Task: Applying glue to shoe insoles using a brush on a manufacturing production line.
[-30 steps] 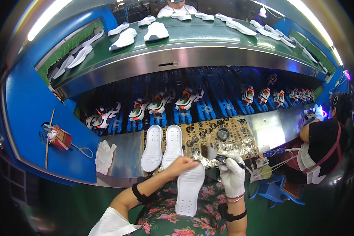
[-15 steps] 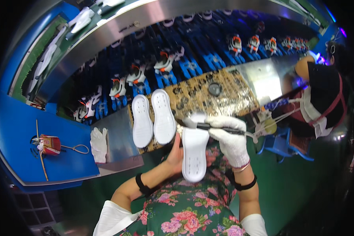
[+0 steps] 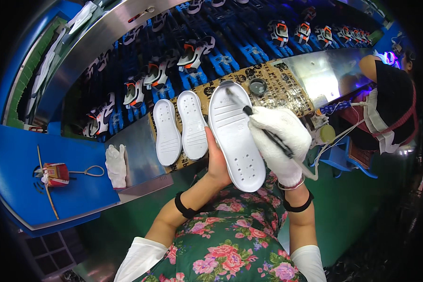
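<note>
A white shoe sole (image 3: 235, 134) is tilted up in front of me, its hollow side with grooves and small holes facing me. Bare, my left hand (image 3: 217, 160) grips it by the left edge, some fingers hidden underneath. In a white knit glove, my right hand (image 3: 282, 138) is closed around a black-handled brush (image 3: 247, 110) that has a pale tube at its rear end. The blurred brush tip lies over the sole's far end. Left of it, two more white soles, one (image 3: 168, 134) and another (image 3: 191, 124), rest side by side.
Tape-covered cardboard (image 3: 291, 96) lines the metal bench, with a dark round cup (image 3: 257, 87) on it. Shoe uppers (image 3: 135, 91) stand on blue holders beyond. At left are a white glove (image 3: 116, 167) and a red box (image 3: 58, 174); a co-worker (image 3: 392, 91) is at right.
The sole has moved up and away from me, and its far end now reaches the cup. My right hand has moved with the brush to that end.
</note>
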The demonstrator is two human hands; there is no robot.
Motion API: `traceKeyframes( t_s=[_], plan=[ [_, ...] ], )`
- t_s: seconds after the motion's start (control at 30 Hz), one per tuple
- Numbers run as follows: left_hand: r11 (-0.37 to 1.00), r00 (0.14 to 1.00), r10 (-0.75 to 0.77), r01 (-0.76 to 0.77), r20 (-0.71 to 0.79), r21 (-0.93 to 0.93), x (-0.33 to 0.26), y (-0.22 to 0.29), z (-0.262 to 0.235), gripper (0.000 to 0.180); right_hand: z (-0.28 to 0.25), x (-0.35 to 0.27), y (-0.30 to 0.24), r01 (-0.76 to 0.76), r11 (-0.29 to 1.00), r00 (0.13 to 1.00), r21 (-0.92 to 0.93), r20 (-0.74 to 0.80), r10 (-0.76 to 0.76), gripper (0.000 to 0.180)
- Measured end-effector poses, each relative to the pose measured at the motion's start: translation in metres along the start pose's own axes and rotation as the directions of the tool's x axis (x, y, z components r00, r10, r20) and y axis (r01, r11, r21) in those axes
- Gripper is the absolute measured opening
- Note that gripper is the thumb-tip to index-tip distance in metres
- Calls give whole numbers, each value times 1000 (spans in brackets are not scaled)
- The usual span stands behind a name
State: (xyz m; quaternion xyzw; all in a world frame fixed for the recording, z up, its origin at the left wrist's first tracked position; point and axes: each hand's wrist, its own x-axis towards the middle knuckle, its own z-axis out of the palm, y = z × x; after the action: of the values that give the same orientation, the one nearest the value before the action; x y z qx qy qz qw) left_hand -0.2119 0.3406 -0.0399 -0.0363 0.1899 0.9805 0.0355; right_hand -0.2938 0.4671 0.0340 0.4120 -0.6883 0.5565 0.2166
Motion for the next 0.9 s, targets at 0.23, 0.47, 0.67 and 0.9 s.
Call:
traceKeyframes(
  t_s=[0.23,0.47,0.67,0.9],
  plan=[
    [993,988,72,-84,137,81,1,-10,-37,100,11,-12,-27,180,983,959,-48,229,-164,33],
    [961,989,142,-127,-42,246,-2,-2,-14,96,3,-13,-5,91,993,996,-79,34,-88,33],
    [968,944,137,-64,301,-241,7,2,-55,101,9,-18,-11,58,984,977,166,193,-90,22],
    [968,991,96,-72,-90,240,9,12,-35,93,7,-22,-1,216,976,962,-7,174,-211,38]
  ],
)
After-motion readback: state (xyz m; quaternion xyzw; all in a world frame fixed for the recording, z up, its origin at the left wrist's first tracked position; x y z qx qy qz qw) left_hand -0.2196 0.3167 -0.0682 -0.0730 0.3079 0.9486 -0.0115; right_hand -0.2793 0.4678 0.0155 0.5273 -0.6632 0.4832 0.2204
